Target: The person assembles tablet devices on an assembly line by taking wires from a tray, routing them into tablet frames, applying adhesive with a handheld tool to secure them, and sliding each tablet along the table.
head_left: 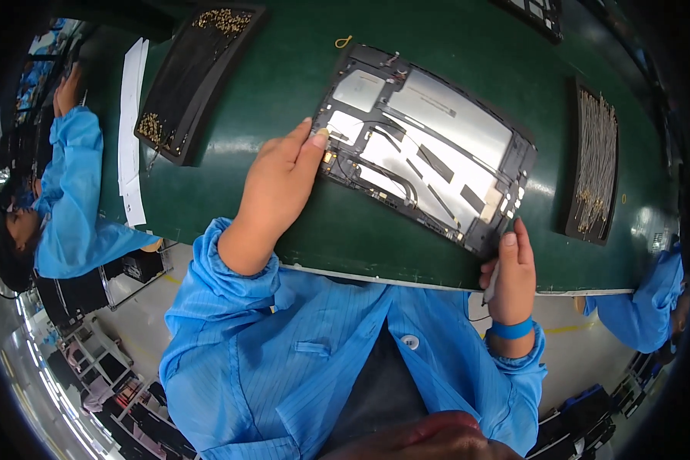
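Observation:
A flat opened tablet (448,100), its silver plates, black frame and thin cables exposed, is tilted at an angle over the green table. With the thumb on top and the fingers at its edge, my left hand (276,180) grips its left side. At the lower right corner is my right hand (514,280), a blue band round the wrist. Its thumb and forefinger are close to that corner; whether they press on it I cannot tell. The curled fingers hold a slim whitish tool (492,285), mostly hidden, with a thin dark cord below it.
A black tray (184,100) with gold-tipped cables lies left, beside white paper sheets (133,130). Right stands another black tray (571,157) of grey cables (596,153). A yellow loop (343,41) lies behind the tablet. People in blue sit at both sides of the green table (284,77).

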`<state>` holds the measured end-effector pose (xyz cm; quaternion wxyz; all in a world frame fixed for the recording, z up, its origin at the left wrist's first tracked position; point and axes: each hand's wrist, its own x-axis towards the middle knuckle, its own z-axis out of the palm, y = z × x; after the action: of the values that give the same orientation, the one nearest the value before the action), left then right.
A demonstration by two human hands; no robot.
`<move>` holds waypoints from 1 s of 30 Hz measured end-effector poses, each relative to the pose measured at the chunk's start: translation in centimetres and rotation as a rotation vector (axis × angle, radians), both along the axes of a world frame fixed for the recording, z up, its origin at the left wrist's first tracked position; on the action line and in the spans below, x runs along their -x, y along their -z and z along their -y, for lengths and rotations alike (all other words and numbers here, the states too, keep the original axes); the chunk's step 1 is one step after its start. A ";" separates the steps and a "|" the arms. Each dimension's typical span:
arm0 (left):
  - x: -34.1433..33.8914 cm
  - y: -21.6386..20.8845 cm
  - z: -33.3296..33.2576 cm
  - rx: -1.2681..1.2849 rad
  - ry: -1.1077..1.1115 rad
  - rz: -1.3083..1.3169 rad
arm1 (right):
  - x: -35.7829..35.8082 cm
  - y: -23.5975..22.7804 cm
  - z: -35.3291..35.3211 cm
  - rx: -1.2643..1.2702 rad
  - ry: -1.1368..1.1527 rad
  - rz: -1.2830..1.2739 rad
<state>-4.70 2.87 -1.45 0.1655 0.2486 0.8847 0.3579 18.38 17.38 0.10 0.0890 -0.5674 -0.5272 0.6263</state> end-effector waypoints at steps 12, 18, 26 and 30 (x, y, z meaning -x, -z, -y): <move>2.3 3.1 -0.9 -0.338 -0.181 -0.003 | 12.5 -2.2 -6.7 0.190 -0.051 -0.182; 2.1 2.2 -1.4 -0.370 -0.144 -0.020 | 23.9 0.4 -11.6 0.075 0.037 -0.439; 2.9 1.6 -1.1 -0.284 -0.031 -0.159 | 23.9 3.9 -19.9 0.285 0.331 -0.616; 3.0 1.5 -1.8 -0.305 0.017 -0.208 | 23.2 3.7 -23.5 0.347 0.451 -0.844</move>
<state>-7.69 4.65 -2.92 0.0364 0.3141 0.8303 0.4589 -4.87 40.92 -3.56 0.3316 -0.3713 -0.1978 0.8444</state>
